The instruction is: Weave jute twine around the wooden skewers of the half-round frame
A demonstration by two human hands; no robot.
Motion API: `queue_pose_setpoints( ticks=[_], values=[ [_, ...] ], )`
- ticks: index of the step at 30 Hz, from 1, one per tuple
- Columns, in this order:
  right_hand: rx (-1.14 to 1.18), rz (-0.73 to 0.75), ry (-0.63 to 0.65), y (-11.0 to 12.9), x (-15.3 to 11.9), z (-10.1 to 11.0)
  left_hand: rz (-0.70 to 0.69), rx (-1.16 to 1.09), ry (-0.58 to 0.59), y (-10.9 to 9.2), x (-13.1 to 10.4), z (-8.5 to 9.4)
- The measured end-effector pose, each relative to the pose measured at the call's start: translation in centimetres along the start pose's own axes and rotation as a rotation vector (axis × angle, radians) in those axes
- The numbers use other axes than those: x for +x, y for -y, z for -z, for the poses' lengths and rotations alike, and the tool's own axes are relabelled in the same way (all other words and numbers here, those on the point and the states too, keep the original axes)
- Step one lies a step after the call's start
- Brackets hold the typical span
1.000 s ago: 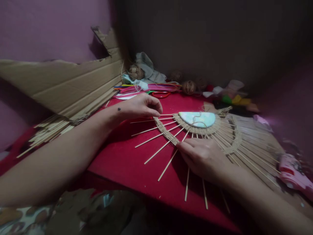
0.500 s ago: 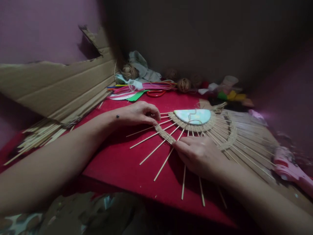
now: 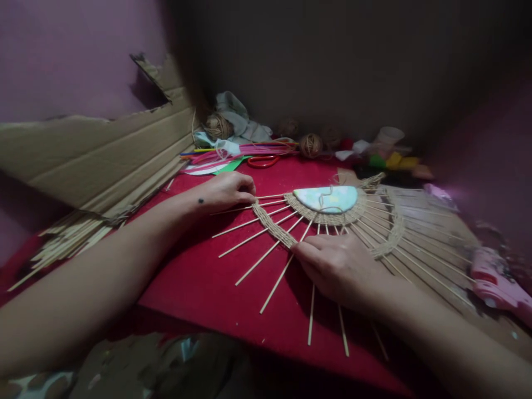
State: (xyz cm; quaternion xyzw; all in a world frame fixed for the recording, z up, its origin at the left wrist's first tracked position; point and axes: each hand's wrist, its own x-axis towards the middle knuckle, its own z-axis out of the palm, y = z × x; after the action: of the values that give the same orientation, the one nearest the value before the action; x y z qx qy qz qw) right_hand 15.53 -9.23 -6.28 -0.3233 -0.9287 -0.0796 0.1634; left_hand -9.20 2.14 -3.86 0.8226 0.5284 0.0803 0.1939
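Note:
A half-round woven piece with thin sticks fanning out (image 3: 269,254) lies on the red cloth, a pale blue half-disc (image 3: 326,198) at its centre. Around the sticks runs an outer woven band (image 3: 272,228). My left hand (image 3: 233,189) pinches the band's upper left end, fingers closed at a stick. With bent fingers, my right hand (image 3: 336,266) grips the band at the lower middle and covers part of it. Its fingertips are partly hidden.
Cardboard (image 3: 95,160) and a bundle of sticks (image 3: 70,241) are at the left. Twine balls (image 3: 311,145), red-handled scissors (image 3: 263,162) and coloured strips line the back. A pink glue gun (image 3: 496,282) lies at the right, near a clear cup (image 3: 390,136).
My left hand has shifted up and left along the band, uncovering more of its end. My right hand stays at nearly the same place on it. The view has tilted slightly.

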Motion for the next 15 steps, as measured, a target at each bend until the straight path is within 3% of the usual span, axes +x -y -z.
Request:
queue_pose_setpoints(
  ticks=[11, 15],
  values=[
    [0.011, -0.004, -0.008, 0.1, 0.1, 0.1, 0.061, 0.134, -0.037, -1.1, 0.2, -0.4],
    [0.029, 0.004, -0.009, 0.1, 0.0, 0.1, 0.035, 0.061, -0.025, -0.8, 0.0, -0.2]
  ],
)
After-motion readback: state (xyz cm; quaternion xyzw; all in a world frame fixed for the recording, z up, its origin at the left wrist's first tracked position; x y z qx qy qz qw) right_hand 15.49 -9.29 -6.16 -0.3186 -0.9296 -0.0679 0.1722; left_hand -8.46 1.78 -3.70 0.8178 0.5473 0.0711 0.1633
